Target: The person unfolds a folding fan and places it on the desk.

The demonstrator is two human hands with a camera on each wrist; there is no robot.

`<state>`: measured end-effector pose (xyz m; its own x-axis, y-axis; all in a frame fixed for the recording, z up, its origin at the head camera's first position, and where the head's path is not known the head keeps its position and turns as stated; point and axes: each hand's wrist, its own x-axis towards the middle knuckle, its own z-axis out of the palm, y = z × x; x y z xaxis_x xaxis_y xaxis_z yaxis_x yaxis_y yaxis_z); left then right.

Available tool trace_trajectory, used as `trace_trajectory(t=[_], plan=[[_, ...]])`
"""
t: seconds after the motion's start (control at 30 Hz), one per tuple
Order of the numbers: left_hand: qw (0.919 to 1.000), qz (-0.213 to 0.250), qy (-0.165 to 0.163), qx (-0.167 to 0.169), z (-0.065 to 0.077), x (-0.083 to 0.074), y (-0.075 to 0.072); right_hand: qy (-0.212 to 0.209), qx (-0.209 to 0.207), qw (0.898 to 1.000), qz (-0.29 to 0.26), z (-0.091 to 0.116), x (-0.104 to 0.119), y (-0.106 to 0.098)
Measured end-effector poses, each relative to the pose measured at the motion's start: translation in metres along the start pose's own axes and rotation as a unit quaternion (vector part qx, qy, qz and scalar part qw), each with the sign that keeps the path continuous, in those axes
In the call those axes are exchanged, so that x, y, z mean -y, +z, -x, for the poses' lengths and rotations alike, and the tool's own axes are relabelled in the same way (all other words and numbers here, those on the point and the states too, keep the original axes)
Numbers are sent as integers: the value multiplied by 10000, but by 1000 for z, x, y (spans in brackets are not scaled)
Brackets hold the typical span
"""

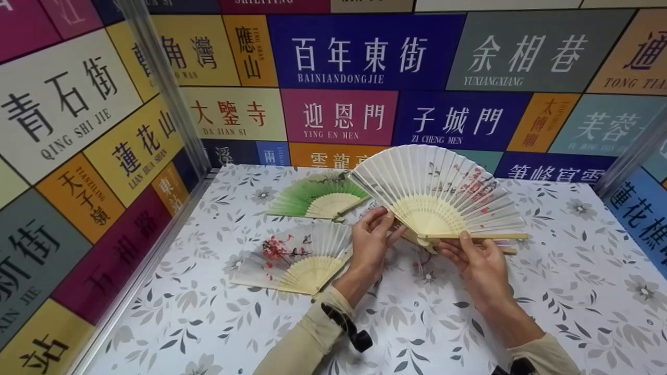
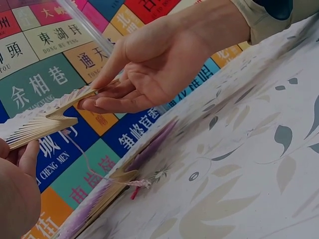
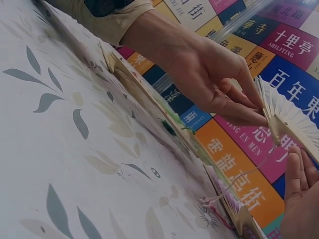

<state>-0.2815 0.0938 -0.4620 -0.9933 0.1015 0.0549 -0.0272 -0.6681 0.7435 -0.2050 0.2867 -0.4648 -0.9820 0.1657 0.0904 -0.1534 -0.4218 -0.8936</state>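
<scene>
A spread white folding fan [image 1: 411, 177] with red and dark blossoms is held up above the table in both hands. My left hand [image 1: 371, 242] pinches its left outer stick between thumb and fingers. On the right outer stick, my right hand [image 1: 484, 265] has its thumb on top and curled fingers beneath. A pinkish cord with a tassel [image 2: 141, 183] hangs from the pivot end in the left wrist view. Below the held fan, a fan with purple cloth [image 2: 152, 144] lies on the table, mostly hidden in the head view.
Left of the hands lie two more spread fans: a green one [image 1: 292, 195] at the back and a greyish one with red blossoms [image 1: 284, 250] nearer. The tabletop [image 1: 208, 312] has a leaf-patterned cover. Panels with Chinese lettering [image 1: 365, 52] enclose its back and sides.
</scene>
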Motion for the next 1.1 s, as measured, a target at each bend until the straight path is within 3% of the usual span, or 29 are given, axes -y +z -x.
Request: trace_trajectory(t=[0.7,1.1], plan=[[9987,206,69,-463,1,-4,1,150,-7,9994,-309,3,-4,5],[9970,321,116,-696,0,-6,-1,246,189,9983,-485,6,-13,7]])
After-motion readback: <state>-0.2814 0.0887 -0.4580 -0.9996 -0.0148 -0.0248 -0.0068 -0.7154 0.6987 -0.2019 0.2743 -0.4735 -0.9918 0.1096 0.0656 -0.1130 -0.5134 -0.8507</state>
